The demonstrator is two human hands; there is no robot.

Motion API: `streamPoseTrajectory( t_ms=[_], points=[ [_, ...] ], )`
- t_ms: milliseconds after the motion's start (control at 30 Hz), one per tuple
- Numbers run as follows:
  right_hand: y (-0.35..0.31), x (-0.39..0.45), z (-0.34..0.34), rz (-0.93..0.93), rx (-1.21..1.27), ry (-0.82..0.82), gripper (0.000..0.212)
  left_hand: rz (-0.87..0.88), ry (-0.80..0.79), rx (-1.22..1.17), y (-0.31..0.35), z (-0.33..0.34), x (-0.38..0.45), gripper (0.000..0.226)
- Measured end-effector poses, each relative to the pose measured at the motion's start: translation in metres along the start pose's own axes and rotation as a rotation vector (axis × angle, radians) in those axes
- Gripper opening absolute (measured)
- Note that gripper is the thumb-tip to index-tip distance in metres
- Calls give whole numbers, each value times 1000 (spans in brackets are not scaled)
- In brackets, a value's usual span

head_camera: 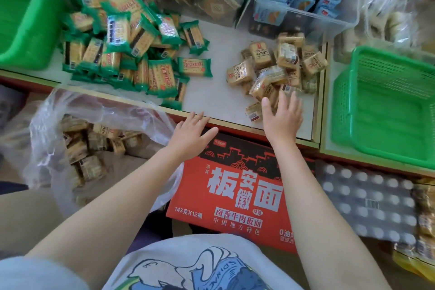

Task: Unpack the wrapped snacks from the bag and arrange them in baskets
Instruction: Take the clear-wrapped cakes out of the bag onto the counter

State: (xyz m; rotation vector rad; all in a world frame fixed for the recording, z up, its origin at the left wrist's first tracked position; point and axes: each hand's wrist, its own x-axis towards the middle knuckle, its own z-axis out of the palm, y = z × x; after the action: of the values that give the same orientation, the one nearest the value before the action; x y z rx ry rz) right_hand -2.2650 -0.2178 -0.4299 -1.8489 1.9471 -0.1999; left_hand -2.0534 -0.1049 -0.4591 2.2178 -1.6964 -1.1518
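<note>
Part done: tan snacks (pixel 275 70) piled mid-frame, bag (pixel 94 139) lower left still stocked, right basket (pixel 386 110) bare; left hand (pixel 190 134) and right hand (pixel 282 120) both spread, holding nothing.

Tan wrapped snacks (pixel 275 70) sit heaped on the counter, touching the right hand's (pixel 283 116) fingertips. More fill the clear bag (pixel 94 106) left of the left hand (pixel 190 134). A green basket (pixel 386 110) sits right.
</note>
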Motion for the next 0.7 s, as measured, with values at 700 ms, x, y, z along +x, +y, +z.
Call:
streamPoseTrajectory(
  t_ms=[700],
  points=[
    [-240,-176,295,23,164,-669,46,-418,30,-78,-288,36,-164,59]
  ],
)
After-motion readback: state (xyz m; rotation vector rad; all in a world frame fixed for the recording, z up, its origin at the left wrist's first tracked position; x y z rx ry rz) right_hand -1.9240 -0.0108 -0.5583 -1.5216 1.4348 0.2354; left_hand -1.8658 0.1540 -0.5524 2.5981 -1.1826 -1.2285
